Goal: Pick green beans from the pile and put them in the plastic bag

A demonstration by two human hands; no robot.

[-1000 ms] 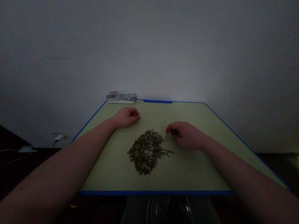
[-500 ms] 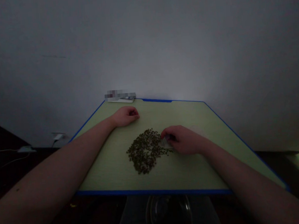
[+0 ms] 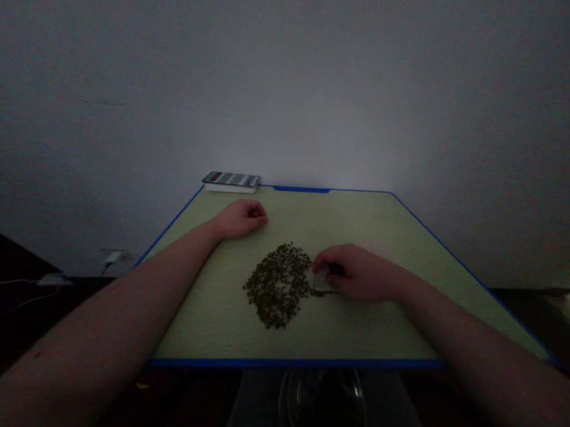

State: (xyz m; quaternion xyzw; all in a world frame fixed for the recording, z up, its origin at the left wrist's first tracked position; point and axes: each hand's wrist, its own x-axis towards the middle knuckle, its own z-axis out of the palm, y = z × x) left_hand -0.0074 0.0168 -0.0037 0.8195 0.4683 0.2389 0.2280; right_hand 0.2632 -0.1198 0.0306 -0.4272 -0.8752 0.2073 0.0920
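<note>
A loose pile of small brownish-green, seed-like grains [image 3: 275, 282] spreads over the middle of the table, thinner toward its centre. At its right edge my right hand [image 3: 360, 272] pinches a pale, flat, card-like piece [image 3: 323, 281] with fine marks on it. Most of that piece is hidden under the fingers, and its lower edge is close to a few dark grains. Beyond the pile, my left hand [image 3: 241, 218] rests on the tabletop with loosely curled fingers; nothing shows in it.
The light table [image 3: 372, 337] has a blue edge and stands against a grey wall [image 3: 275, 77]. A phone [image 3: 231, 178] lies on a white box [image 3: 229, 188] at the far left corner. A clear round container [image 3: 325, 406] is below the front edge, between my legs.
My right hand has moved slightly right and toward me with the card-like piece, away from the grains. The left hand stays in place on the table.
</note>
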